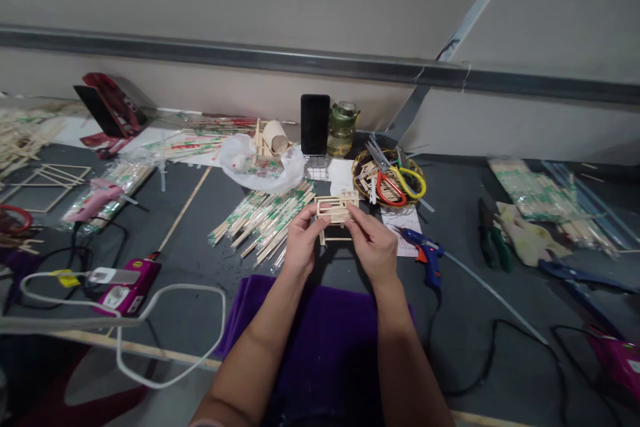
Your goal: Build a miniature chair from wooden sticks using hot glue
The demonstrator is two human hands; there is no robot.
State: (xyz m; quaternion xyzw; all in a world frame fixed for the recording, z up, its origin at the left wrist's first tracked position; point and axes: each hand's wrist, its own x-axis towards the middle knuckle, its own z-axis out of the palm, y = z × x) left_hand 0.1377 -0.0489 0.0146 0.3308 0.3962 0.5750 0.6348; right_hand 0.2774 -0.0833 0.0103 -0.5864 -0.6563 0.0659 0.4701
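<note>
Between my two hands is a small frame built of pale wooden sticks, held up over the table. My left hand pinches its left side, thumb in front. On the right side my right hand grips it with thumb and fingers. Slim legs of the frame stick out below. Left of my hands lie several wrapped chopsticks. To the right a blue hot glue gun with a long glue stick lies on a printed sheet.
Behind my hands stand a phone, a green jar and a basket with scissors. A plastic bag is at the back. Pliers lie right. A pink glue gun, power strip and white cable are left.
</note>
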